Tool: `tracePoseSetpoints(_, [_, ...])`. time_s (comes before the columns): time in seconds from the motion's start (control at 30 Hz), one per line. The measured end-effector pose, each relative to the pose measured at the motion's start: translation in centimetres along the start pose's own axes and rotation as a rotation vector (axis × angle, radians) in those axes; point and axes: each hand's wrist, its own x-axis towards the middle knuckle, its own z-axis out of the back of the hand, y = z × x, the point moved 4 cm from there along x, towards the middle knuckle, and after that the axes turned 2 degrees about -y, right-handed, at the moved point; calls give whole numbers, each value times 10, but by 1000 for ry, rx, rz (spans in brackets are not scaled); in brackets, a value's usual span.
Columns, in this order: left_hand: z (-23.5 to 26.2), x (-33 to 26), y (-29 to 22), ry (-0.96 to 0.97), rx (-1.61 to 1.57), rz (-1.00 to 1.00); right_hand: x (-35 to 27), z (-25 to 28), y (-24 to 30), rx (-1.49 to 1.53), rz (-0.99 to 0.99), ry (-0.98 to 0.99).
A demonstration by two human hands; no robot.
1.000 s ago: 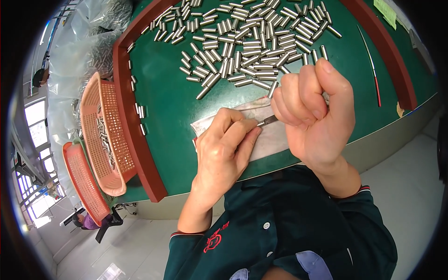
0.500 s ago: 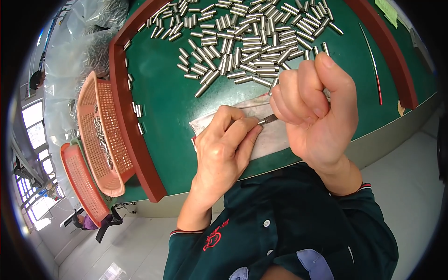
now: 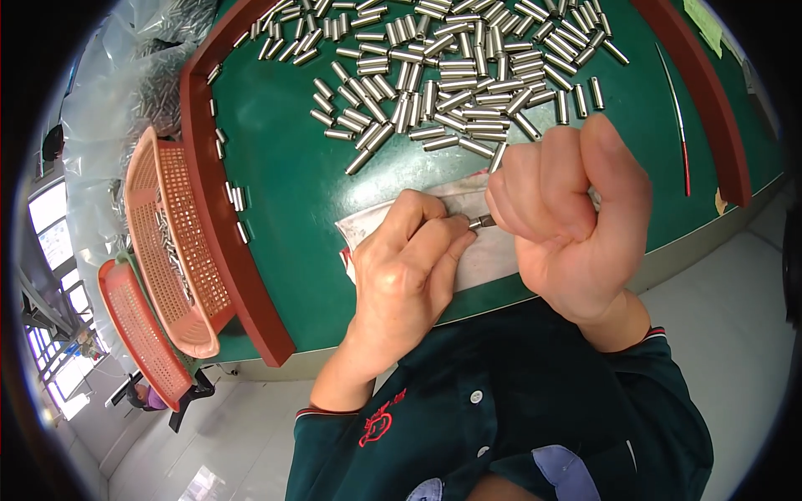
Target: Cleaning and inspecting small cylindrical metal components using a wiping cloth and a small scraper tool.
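My left hand [image 3: 399,271] is closed, thumb and fingers pinching a small shiny metal cylinder [image 3: 476,224] whose end just shows at the fingertips. My right hand [image 3: 576,221] is a fist around a slim tool; only its short dark metal shank [image 3: 489,220] shows, in line with the cylinder and touching or nearly touching it. The tool's handle is hidden in the fist, so its kind cannot be told. Both hands are over a pale, stained cloth [image 3: 484,263] on the green table. Beyond them lies a large scatter of similar metal cylinders [image 3: 455,83].
Red-brown rails [image 3: 238,275] border the green tabletop [image 3: 292,200]. A thin rod with a red end [image 3: 686,159] lies at right. Several cylinders [image 3: 236,198] line the left rail. Outside it stand an orange basket [image 3: 194,234] with metal parts, a red basket [image 3: 146,334] and filled plastic bags [image 3: 100,108].
The view has shifted slightly. My right fist has moved a little closer to my left fingertips, and less of the dark shank shows between them. Both grips are unchanged.
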Motion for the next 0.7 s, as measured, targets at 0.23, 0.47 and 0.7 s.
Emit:
tracePoseSetpoints(0.23, [0, 1, -1, 10, -28, 23, -5, -4, -3, -30, 3, -7])
tracePoseSetpoints(0.47, [1, 0, -5, -6, -29, 38, -10, -12, -1, -70, 149, 38])
tracePoseSetpoints(0.7, [-4, 2, -8, -52, -18, -22, 1, -8, -2, -119, 174, 0])
